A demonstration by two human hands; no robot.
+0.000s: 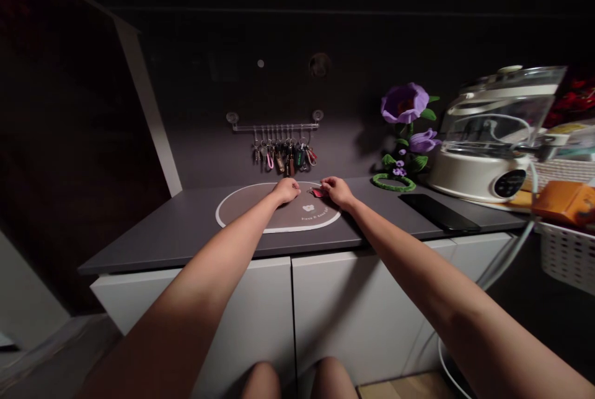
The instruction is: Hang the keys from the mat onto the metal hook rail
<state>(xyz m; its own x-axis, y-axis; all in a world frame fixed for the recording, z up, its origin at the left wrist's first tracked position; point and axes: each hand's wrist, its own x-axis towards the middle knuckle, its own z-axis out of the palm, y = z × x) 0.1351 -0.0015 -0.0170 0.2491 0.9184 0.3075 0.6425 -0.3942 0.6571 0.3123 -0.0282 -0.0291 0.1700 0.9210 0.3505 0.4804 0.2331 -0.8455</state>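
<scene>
Knees (pixel 331 379), white-lettered mat (pixel 279 220), red key fob (pixel 317 192) at right hand (pixel 338 192)

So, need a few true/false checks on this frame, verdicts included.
1. The right hand touches a red key fob: true.
2. The left hand rests on the oval mat: true.
3. A black phone lies on the oval mat: false, it lies on the countertop, right of the mat.
4. Keys hang from a wall rail: true.
5. The purple flowers stand left of the mat: false, they stand right of it.
</scene>
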